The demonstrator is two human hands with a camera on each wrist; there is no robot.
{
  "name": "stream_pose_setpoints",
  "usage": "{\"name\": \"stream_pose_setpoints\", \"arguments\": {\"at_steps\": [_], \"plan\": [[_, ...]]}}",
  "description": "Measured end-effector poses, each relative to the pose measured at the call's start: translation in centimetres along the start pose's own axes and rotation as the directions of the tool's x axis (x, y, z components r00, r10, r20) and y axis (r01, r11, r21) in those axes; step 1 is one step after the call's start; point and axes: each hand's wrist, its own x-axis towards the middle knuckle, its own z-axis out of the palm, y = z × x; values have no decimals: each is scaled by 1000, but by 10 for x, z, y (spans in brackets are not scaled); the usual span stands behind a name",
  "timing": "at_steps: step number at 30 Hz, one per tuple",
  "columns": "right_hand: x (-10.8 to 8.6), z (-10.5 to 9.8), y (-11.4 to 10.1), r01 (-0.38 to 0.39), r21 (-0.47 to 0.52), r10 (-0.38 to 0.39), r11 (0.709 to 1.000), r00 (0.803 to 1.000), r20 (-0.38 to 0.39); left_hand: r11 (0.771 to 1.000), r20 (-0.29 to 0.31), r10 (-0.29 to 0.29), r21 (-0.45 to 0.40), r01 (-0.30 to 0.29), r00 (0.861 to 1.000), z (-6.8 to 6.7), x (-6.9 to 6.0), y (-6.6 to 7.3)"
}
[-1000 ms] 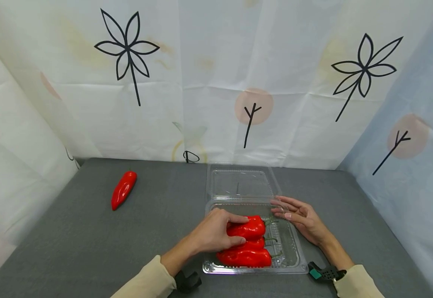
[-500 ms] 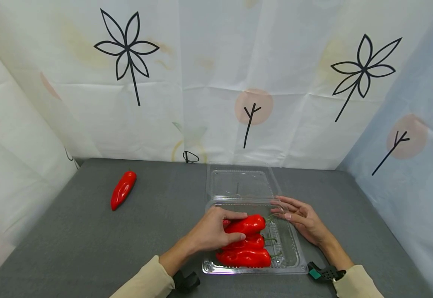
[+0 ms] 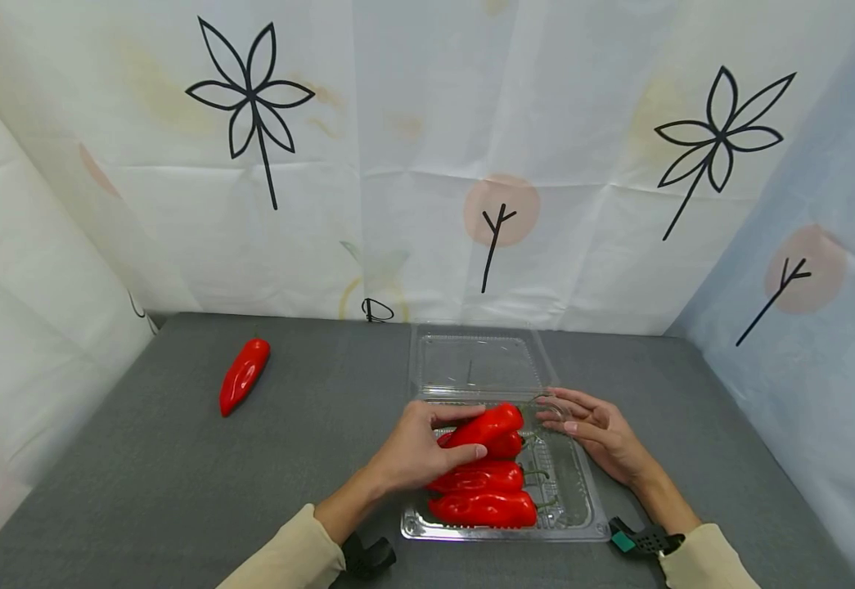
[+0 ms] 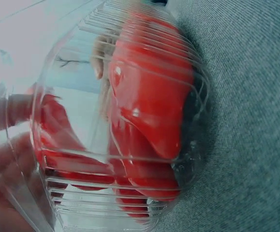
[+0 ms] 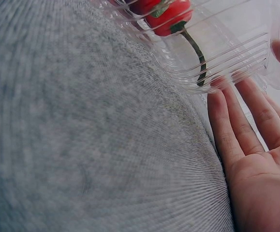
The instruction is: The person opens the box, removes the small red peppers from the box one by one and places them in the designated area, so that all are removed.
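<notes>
A clear plastic box lies on the table with its lid folded back. Inside, red peppers lie side by side, the nearest along the front wall. My left hand pinches another red pepper between thumb and fingers, above the rear of the row. Seen from the left wrist, that pepper and the hand show through the box wall. My right hand touches the box's right side with fingers extended; the right wrist view shows the fingertips of this hand against the ribbed wall.
One more red pepper lies at the back left of the grey table. The clear lid lies open behind the box, close to the printed curtain. Curtains also stand at both sides.
My left hand has lifted its pepper and moved it toward the back of the box, uncovering another pepper beneath. My right hand has hardly moved.
</notes>
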Motion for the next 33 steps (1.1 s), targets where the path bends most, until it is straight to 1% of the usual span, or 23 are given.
{"name": "stream_pose_setpoints", "arguments": {"at_steps": [4, 8, 11, 15, 18, 20, 25, 28, 30, 33], "plan": [[0, 0, 1, 5, 22, -6, 1000, 1000, 10, 997, -40, 10, -77, -13, 999, -2, 1, 1], [0, -1, 2, 7, 33, -8, 999, 1000, 15, 991, -56, 14, -129, -21, 998, -5, 1, 4], [0, -1, 3, 10, 32, -11, 999, 1000, 19, 990, -80, 32, -131, -42, 996, -9, 1, 6], [0, -1, 2, 9, 34, -9, 999, 1000, 20, 990, -137, 90, -99, -104, 987, -16, 0, 8], [0, -1, 2, 6, 39, -6, 999, 1000, 16, 985, -184, 136, -76, -152, 973, -23, 1, 10], [0, -1, 2, 6, 38, -6, 999, 1000, 15, 983, -215, 151, -66, -168, 965, -28, 1, 10], [0, -2, 2, 4, 32, -5, 999, 1000, 14, 984, -304, 147, -55, -171, 941, -42, 4, 9], [-1, -2, 3, -2, 28, 2, 1000, 1000, 9, 985, -362, 145, -37, -169, 921, -50, 5, 8], [-1, -2, 3, -6, 29, 6, 1000, 1000, 7, 986, -401, 143, -26, -168, 905, -56, 4, 7], [-1, -2, 2, -7, 29, 7, 1000, 1000, 7, 990, -470, 119, -8, -140, 874, -66, 4, 3]]}}
